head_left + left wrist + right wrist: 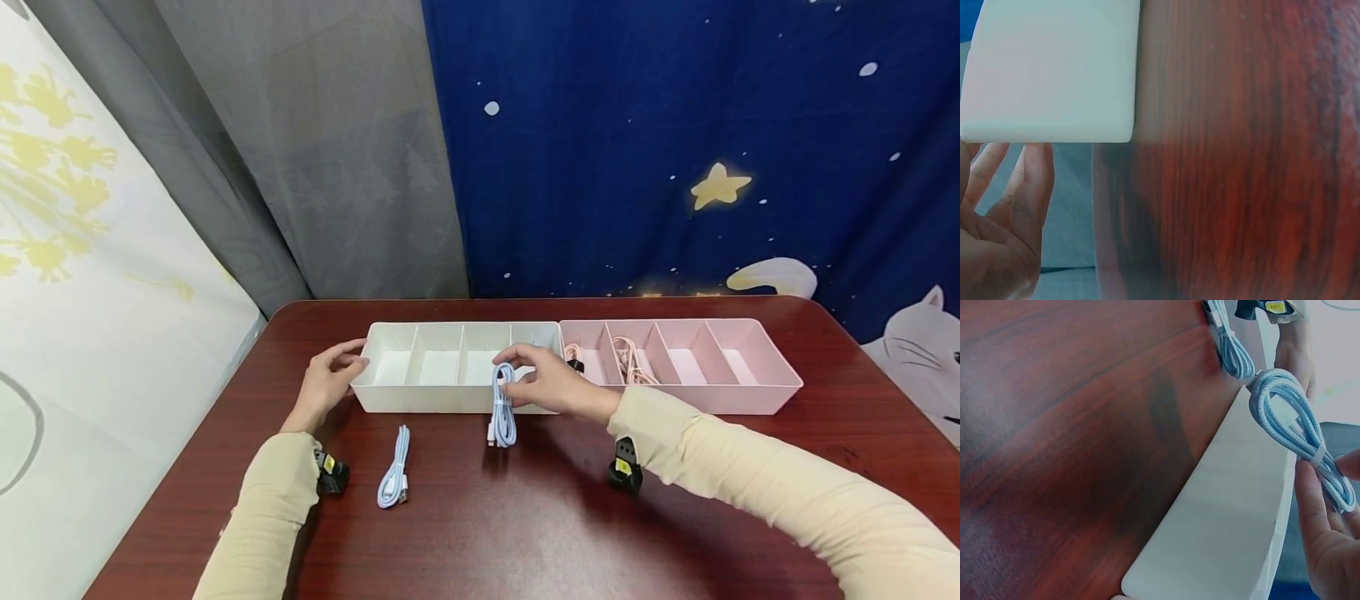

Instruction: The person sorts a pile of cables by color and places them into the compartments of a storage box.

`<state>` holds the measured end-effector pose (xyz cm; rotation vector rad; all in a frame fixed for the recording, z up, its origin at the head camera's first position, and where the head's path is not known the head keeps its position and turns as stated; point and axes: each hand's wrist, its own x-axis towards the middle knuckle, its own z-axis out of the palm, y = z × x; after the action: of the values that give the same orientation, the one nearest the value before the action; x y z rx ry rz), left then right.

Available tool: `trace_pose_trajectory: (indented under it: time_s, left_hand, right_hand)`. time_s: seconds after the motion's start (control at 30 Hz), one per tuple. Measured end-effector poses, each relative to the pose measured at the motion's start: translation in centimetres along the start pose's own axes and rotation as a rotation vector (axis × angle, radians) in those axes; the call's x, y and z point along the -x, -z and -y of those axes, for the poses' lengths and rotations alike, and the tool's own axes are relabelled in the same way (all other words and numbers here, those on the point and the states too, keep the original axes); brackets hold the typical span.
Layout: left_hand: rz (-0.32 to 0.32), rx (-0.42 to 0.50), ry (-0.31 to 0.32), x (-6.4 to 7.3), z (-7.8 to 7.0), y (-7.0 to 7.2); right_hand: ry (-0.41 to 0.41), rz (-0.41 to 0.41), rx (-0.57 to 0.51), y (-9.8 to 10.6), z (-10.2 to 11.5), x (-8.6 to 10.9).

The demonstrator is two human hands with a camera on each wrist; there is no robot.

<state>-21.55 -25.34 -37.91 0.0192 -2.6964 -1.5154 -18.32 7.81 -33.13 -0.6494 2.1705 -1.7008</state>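
My right hand [551, 382] pinches a coiled light-blue USB cable [504, 417] between thumb and fingers, in front of the white divided box [427, 400]. A small white tie [1319, 455] binds the coil's middle, and a white plug hangs at its lower end. At the box's left end is my left hand [326, 383], fingers [1035, 181] fairly straight with their tips at the end wall's rim. Another bundled light-blue USB cable [394, 475] lies on the table between the two forearms, its metal plug toward the near side.
A pink divided box [750, 400] stands against the white box's right end. Pink cables [628, 358] lie in its two left compartments, one with a black piece [576, 365]. Both boxes sit on a dark red wooden table [480, 517], with curtains behind.
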Motion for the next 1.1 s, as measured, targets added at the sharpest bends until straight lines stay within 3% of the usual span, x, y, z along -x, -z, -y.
trace_pose_trajectory:
  time_s: [0.4, 0.73, 1.1]
  left_hand:
    - [-0.003, 0.016, 0.021, 0.1, 0.0, 0.1]
    - [-0.028, 0.016, -0.002, 0.1, 0.0, 0.0]
    - [0.001, 0.025, 0.005, 0.1, -0.1, 0.1]
  right_hand:
    - [0.025, 0.014, 0.014, 0.5, 0.8, -1.0]
    - [-0.003, 0.0, 0.036, 0.9, 1.3, -1.8]
    - [-0.013, -0.041, 0.088, 1.2, 1.9, -2.7]
